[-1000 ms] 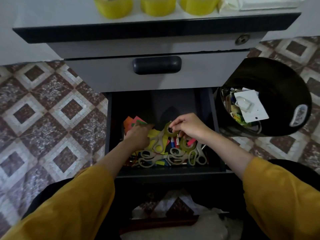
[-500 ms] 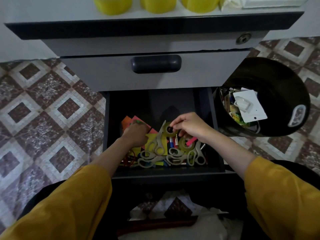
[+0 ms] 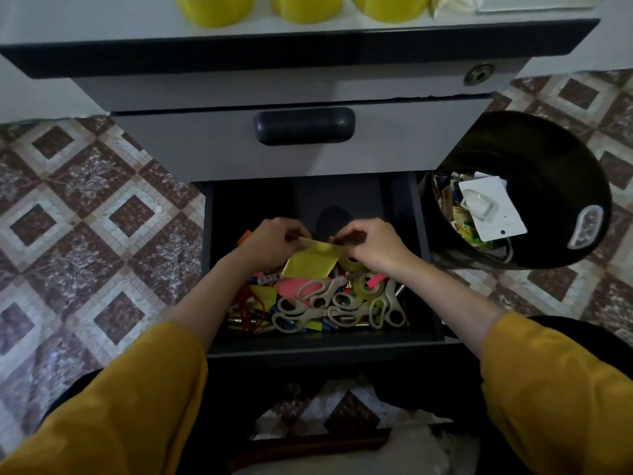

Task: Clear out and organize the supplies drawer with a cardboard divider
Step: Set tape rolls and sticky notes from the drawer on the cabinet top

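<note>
Left hand [image 3: 274, 243] and right hand [image 3: 373, 245] each pinch the top edge of a yellow note [image 3: 311, 265], held just above the clutter in the open drawer [image 3: 322, 342]. Risk: pulling apart could tear it; a loose pinch drops it among the scissors [image 3: 318, 293].

Dim, soft light, seemingly from above; the dark grey open drawer [image 3: 325, 346] lies in shadow; wide-angle bending at edges, slight blur.

Yellow paper [image 3: 313, 262], mustard sleeves [image 3: 561, 389], brown-and-white diamond floor tiles [image 3: 85, 228]
</note>
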